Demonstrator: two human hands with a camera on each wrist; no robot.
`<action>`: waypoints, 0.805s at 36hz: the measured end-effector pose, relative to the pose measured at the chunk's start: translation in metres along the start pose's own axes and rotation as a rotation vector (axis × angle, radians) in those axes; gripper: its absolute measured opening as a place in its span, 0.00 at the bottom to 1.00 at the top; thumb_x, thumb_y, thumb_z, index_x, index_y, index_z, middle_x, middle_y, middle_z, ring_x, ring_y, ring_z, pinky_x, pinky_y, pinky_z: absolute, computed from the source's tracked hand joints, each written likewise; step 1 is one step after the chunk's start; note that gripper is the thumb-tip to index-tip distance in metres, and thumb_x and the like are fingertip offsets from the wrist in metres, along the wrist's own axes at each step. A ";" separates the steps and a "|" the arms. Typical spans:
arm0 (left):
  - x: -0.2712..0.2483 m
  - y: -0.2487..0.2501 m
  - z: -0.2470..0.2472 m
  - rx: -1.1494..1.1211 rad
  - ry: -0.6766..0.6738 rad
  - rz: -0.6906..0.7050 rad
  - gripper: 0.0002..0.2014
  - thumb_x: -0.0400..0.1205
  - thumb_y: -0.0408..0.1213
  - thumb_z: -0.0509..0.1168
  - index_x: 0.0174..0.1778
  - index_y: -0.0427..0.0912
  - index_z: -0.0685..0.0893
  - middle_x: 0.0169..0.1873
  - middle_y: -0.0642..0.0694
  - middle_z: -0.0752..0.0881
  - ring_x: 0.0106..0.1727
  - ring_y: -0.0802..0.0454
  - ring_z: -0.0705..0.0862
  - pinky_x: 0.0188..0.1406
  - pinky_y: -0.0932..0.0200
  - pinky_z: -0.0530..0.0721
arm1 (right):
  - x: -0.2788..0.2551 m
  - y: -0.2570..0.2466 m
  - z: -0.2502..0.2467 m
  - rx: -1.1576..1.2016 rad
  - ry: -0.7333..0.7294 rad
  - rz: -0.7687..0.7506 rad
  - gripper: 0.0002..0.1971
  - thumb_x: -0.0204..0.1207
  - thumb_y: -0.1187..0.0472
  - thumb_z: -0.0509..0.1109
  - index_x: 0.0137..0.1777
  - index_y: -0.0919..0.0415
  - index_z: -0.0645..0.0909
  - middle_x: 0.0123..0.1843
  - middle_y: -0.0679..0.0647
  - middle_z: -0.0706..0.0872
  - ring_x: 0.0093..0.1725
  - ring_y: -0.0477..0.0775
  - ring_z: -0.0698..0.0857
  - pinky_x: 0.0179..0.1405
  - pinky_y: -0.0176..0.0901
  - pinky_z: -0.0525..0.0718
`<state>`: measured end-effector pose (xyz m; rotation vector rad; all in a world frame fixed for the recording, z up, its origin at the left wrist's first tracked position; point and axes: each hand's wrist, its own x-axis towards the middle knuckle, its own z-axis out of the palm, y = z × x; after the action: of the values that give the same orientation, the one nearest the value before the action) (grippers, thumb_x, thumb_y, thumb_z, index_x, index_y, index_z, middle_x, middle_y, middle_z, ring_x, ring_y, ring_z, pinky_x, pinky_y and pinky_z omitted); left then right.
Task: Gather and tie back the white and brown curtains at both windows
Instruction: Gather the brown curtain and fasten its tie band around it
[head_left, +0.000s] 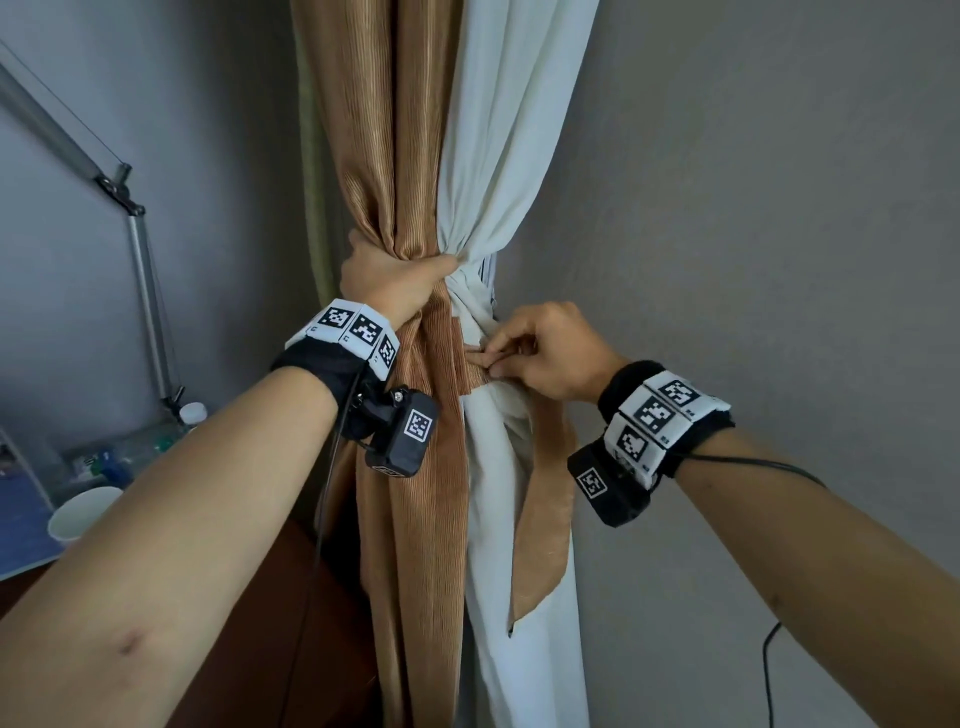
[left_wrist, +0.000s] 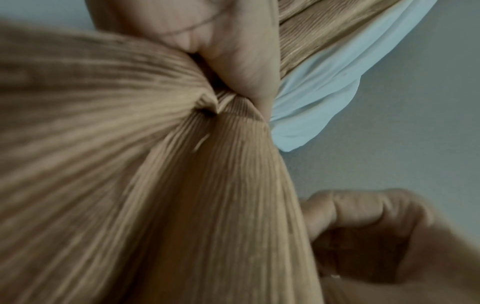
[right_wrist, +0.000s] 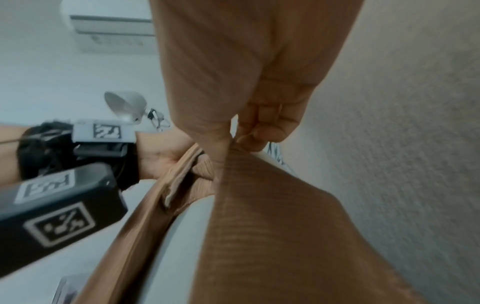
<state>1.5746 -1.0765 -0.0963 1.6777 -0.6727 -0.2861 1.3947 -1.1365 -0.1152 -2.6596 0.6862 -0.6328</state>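
A brown ribbed curtain (head_left: 384, 130) and a white curtain (head_left: 511, 119) hang side by side against a grey wall, bunched together at waist height. My left hand (head_left: 387, 278) grips the gathered bundle, fingers wrapped round both fabrics; close up, the left hand (left_wrist: 241, 61) squeezes the brown curtain (left_wrist: 130, 164) beside the white curtain (left_wrist: 324, 98). Just below and to the right, my right hand (head_left: 540, 351) pinches a brown tieback band (head_left: 543, 525) that crosses the bundle, its loose end hanging down. In the right wrist view the right hand (right_wrist: 262, 131) pinches the brown band (right_wrist: 272, 226).
A grey wall (head_left: 753, 260) stands right of the curtains. On the left are a metal lamp arm (head_left: 140, 260), a white paper cup (head_left: 80, 512) and small items on a blue-topped desk (head_left: 21, 525). A dark wooden furniture piece (head_left: 291, 623) sits below my left arm.
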 end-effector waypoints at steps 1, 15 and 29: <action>0.000 0.000 -0.001 -0.004 -0.003 0.001 0.60 0.45 0.65 0.74 0.74 0.40 0.74 0.67 0.45 0.83 0.66 0.45 0.83 0.69 0.51 0.80 | 0.001 0.001 -0.003 0.034 0.022 0.024 0.07 0.68 0.63 0.81 0.45 0.52 0.93 0.40 0.43 0.88 0.41 0.39 0.83 0.46 0.28 0.76; 0.002 -0.003 -0.009 -0.062 -0.019 0.020 0.55 0.46 0.60 0.77 0.72 0.44 0.76 0.64 0.50 0.84 0.64 0.51 0.83 0.69 0.54 0.80 | 0.012 0.034 -0.025 0.017 0.144 0.258 0.10 0.76 0.70 0.71 0.54 0.61 0.89 0.53 0.53 0.91 0.56 0.48 0.85 0.62 0.35 0.77; 0.006 -0.020 -0.038 -0.150 -0.067 0.025 0.47 0.48 0.51 0.81 0.67 0.46 0.81 0.56 0.54 0.88 0.56 0.57 0.87 0.62 0.54 0.85 | 0.076 0.026 -0.008 -0.225 0.022 0.118 0.15 0.71 0.68 0.70 0.51 0.49 0.91 0.54 0.52 0.91 0.54 0.56 0.88 0.60 0.48 0.86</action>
<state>1.6056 -1.0474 -0.1055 1.5213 -0.7040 -0.3674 1.4409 -1.1993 -0.0933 -2.7919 0.9646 -0.5840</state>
